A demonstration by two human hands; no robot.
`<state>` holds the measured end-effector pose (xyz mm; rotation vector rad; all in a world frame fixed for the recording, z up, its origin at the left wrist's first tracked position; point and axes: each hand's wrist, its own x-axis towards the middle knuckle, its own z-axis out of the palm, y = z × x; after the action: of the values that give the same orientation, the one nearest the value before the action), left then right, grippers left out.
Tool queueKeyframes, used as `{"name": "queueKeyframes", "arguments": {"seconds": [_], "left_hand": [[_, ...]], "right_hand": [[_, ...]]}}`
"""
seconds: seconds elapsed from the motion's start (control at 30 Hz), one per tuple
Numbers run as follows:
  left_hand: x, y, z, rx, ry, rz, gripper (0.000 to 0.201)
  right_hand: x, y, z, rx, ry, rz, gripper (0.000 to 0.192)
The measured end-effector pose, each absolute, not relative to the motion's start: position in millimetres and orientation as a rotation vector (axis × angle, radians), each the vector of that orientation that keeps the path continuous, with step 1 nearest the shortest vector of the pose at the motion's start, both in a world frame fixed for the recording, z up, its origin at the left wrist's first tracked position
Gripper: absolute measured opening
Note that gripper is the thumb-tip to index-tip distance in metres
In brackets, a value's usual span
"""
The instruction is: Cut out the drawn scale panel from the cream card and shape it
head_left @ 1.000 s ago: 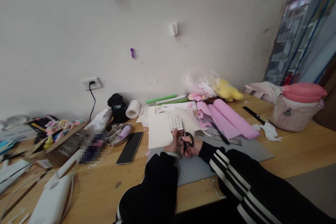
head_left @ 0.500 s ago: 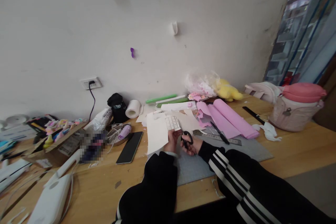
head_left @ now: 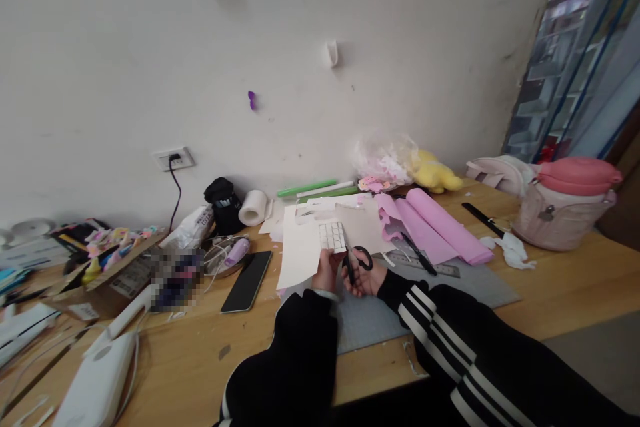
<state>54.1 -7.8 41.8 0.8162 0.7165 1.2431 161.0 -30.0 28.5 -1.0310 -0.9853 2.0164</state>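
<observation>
The flat gray mat underlies smooth white paper. The left hand pinches the lower edge of a thin white card with black-ruled cells, above the paper. The right hand grips the scissors by rounded black handles, blades beside the card. Caution: card flex or a slipping pinch could misdirect the blades or nick the left hand.

Along the wooden table's far edge we face a scuffed off-white wall, dimly lit, bearing a power socket and a white hook. Beyond the far right corner we see bluish drapery.
</observation>
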Motion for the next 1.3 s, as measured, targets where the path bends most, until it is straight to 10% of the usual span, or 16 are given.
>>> {"name": "queueKeyframes", "arguments": {"seconds": [1.3], "left_hand": [[53,-10,46,0.855,0.695,1.296,0.023]], "right_hand": [[152,-35,23,-1.046,-0.997,1.844,0.036]]}}
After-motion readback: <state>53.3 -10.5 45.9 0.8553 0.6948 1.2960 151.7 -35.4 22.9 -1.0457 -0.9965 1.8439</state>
